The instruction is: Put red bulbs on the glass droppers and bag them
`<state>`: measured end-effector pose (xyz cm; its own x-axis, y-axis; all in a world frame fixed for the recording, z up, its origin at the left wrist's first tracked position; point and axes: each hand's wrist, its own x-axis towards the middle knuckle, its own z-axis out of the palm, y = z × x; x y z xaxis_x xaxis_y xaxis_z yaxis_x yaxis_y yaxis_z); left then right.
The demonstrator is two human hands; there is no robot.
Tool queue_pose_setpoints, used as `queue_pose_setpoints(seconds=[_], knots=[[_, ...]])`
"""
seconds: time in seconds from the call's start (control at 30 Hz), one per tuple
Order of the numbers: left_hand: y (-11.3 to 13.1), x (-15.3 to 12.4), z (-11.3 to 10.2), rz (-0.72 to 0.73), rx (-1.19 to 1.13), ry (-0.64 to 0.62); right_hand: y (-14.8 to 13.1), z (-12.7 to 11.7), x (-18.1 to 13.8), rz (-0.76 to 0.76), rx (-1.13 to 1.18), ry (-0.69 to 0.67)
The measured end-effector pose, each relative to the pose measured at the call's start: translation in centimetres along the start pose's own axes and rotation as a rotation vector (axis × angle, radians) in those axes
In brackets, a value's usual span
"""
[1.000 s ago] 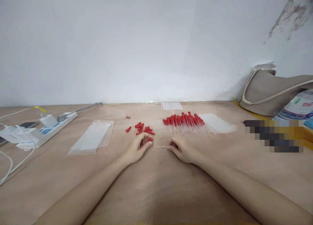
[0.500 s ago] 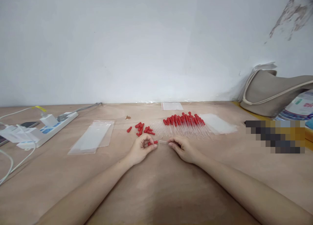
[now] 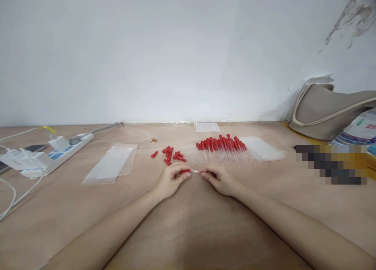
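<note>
Between finger and thumb, my left hand pinches a red rubber dropper bulb. My right hand is closed on a thin clear glass tube, whose near end meets the mouth of the bulb. Whether the tube sits inside the bulb is too small to tell. Just beyond my left hand lie several loose red bulbs. Bare clear tubes lie in a row behind both hands. To their right is a pile of droppers with red bulbs fitted on clear tubes.
Clear plastic bags lie at left, at right and by the wall. A white power strip with chargers and cables stands at far left. A grey bag and a plastic-wrapped bottle pack are at far right.
My hands have drawn slightly closer. The tube's end, apart from the bulb before, now meets it. My left fingers have closed further around the bulb.
</note>
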<state>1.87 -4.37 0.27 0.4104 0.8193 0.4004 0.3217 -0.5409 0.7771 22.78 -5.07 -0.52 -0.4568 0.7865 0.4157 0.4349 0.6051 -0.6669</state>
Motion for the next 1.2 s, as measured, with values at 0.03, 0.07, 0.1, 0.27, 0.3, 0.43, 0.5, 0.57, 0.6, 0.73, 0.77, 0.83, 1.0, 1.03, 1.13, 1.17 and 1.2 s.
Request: queue_pose_setpoints(seconds=[0.03, 0.07, 0.1, 0.27, 0.3, 0.43, 0.5, 0.57, 0.6, 0.73, 0.77, 0.83, 1.0, 1.03, 1.13, 1.17, 1.2], knots=[[0.0, -0.1, 0.0, 0.006, 0.033, -0.009, 0.1, 0.0, 0.0, -0.004, 0.005, -0.010], [0.1, -0.2, -0.1, 0.009, 0.053, -0.019, 0.1, -0.1, 0.1, -0.011, 0.003, -0.026], [0.2, -0.3, -0.1, 0.012, 0.071, -0.033, 0.2, -0.2, 0.1, -0.021, -0.010, -0.043], [0.8, -0.8, 0.1, 0.058, 0.204, -0.127, 0.1, -0.8, 0.0, -0.062, -0.248, -0.076], [0.9, -0.8, 0.1, 0.061, 0.223, -0.130, 0.0, -0.8, 0.0, -0.066, -0.296, -0.070], [0.8, -0.9, 0.2, 0.078, 0.286, -0.109, -0.8, -0.8, -0.1, -0.129, -0.487, -0.037], [0.7, -0.9, 0.1, 0.105, 0.312, -0.117, -1.2, -1.0, 0.0, -0.185, -0.577, -0.034], [0.7, -0.9, 0.1, 0.131, 0.323, -0.142, -1.4, -1.3, 0.1, -0.237, -0.628, -0.047], [0.8, -0.9, 0.1, 0.139, 0.318, -0.153, -1.4, -1.5, 0.1, -0.254, -0.637, -0.056], [1.1, -0.8, -0.1, 0.122, 0.252, -0.166, -1.1, -1.7, 0.3, -0.260, -0.589, -0.065], [1.2, -0.8, -0.1, 0.110, 0.234, -0.159, -1.0, -1.6, 0.3, -0.250, -0.574, -0.061], [1.1, -0.8, -0.2, 0.086, 0.212, -0.146, -0.9, -1.5, 0.3, -0.230, -0.566, -0.056], [1.0, -0.9, -0.1, 0.099, 0.261, -0.123, -1.5, -1.3, 0.1, -0.219, -0.639, -0.076], [1.0, -0.9, -0.1, 0.114, 0.279, -0.128, -1.6, -1.2, 0.1, -0.221, -0.648, -0.088], [1.1, -1.1, -0.1, 0.160, 0.323, -0.162, -2.1, -1.1, -0.1, -0.208, -0.636, -0.124], [1.1, -1.1, -0.1, 0.174, 0.336, -0.170, -2.2, -1.0, -0.2, -0.193, -0.621, -0.136], [1.1, -1.1, -0.1, 0.184, 0.348, -0.174, -2.3, -0.9, -0.2, -0.175, -0.604, -0.150]])
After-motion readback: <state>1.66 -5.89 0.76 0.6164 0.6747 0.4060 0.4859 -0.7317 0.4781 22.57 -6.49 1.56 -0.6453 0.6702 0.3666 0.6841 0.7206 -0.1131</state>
